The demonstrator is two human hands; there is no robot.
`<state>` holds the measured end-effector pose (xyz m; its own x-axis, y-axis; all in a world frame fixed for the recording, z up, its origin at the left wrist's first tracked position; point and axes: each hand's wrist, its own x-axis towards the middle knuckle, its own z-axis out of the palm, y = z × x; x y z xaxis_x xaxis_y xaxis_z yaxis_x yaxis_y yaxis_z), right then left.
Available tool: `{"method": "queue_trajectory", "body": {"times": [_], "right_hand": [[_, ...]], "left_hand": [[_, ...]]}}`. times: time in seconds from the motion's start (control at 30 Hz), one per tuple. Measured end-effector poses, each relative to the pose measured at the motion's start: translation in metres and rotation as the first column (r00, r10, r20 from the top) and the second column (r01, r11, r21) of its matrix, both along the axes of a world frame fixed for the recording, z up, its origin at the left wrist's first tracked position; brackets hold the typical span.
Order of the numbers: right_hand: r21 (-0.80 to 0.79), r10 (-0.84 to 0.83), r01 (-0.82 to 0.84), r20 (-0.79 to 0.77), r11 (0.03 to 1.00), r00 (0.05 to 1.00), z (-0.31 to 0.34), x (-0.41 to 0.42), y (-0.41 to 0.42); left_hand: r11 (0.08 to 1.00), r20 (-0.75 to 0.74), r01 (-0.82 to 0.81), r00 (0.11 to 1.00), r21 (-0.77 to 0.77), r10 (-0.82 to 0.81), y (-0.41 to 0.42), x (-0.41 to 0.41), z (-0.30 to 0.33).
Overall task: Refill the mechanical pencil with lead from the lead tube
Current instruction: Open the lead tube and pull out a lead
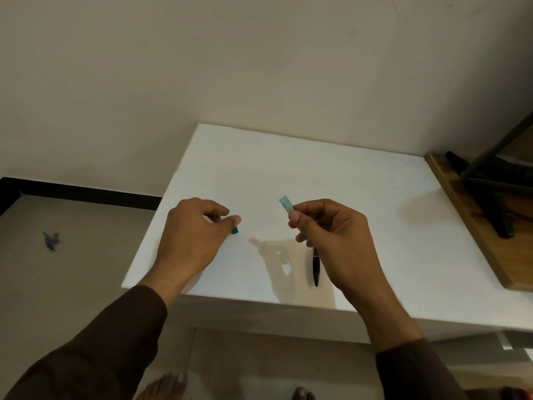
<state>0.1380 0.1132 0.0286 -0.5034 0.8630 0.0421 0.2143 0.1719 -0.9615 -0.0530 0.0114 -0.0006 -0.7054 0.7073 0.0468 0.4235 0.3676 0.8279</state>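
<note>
My right hand holds a pale teal, see-through lead tube between thumb and fingers, its open upper end tilted up and left above the table. A small green cap sits at the fingertips of my left hand, right at the white table surface; I cannot tell whether the fingers grip it or it rests on the table. The black mechanical pencil lies on the table below my right hand, pointing toward the front edge, its upper end hidden by the hand.
A wooden board with a dark metal stand borders the table's right side. The wall runs close behind. A small bluish scrap lies on the floor to the left. Bare feet show under the front edge.
</note>
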Motion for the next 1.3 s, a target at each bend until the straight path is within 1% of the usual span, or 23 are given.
{"method": "queue_trajectory", "body": {"times": [0.03, 0.07, 0.1, 0.13, 0.2, 0.23, 0.27, 0.33, 0.37, 0.5, 0.63, 0.87, 1.3], "right_hand": [[0.007, 0.002, -0.002, 0.002, 1.0, 1.0, 0.001, 0.0, 0.0], [0.022, 0.004, -0.004, 0.007, 1.0, 1.0, 0.003, 0.0, 0.0], [0.046, 0.006, -0.007, 0.016, 0.999, 1.0, 0.005, 0.0, -0.001], [0.079, 0.011, -0.013, 0.032, 0.997, 0.999, 0.006, -0.001, -0.002], [0.154, 0.018, -0.029, 0.073, 0.988, 0.997, 0.008, -0.002, -0.004], [0.179, 0.021, -0.037, 0.09, 0.983, 0.996, 0.01, -0.003, -0.005], [0.193, 0.026, -0.045, 0.103, 0.98, 0.994, 0.011, -0.003, -0.006], [0.202, 0.032, -0.053, 0.106, 0.978, 0.994, 0.014, -0.002, -0.007], [0.202, 0.036, -0.055, 0.097, 0.978, 0.995, 0.016, -0.002, -0.007], [0.21, 0.035, -0.047, 0.058, 0.977, 0.998, 0.02, -0.001, -0.007], [0.207, 0.03, -0.042, 0.061, 0.977, 0.998, 0.021, -0.001, -0.006], [0.188, 0.033, -0.035, 0.01, 0.982, 0.999, 0.02, 0.002, -0.002], [0.126, 0.044, -0.041, -0.026, 0.991, 0.999, 0.017, 0.009, 0.006]], "left_hand": [[0.999, 0.051, 0.008, 0.999, 0.052, -0.011, 0.0, 0.001, 0.003], [0.993, 0.149, 0.026, 0.988, 0.117, -0.044, 0.002, 0.004, 0.007], [0.982, 0.284, 0.055, 0.953, 0.183, -0.107, 0.003, 0.007, 0.01], [0.968, 0.422, 0.086, 0.888, 0.238, -0.182, 0.004, 0.011, 0.012], [0.938, 0.64, 0.124, 0.702, 0.323, -0.314, 0.005, 0.019, 0.017], [0.927, 0.7, 0.131, 0.62, 0.352, -0.354, 0.005, 0.022, 0.018], [0.919, 0.737, 0.134, 0.56, 0.371, -0.379, 0.005, 0.024, 0.018], [0.912, 0.78, 0.131, 0.479, 0.39, -0.402, 0.005, 0.025, 0.019], [0.911, 0.791, 0.129, 0.459, 0.391, -0.404, 0.005, 0.025, 0.019], [0.917, 0.807, 0.122, 0.442, 0.379, -0.392, 0.004, 0.023, 0.018], [0.914, 0.814, 0.122, 0.42, 0.387, -0.4, 0.003, 0.024, 0.021], [0.912, 0.815, 0.106, 0.417, 0.396, -0.403, 0.002, 0.023, 0.022], [0.911, 0.806, 0.004, 0.463, 0.413, -0.368, 0.002, 0.018, 0.026]]}}
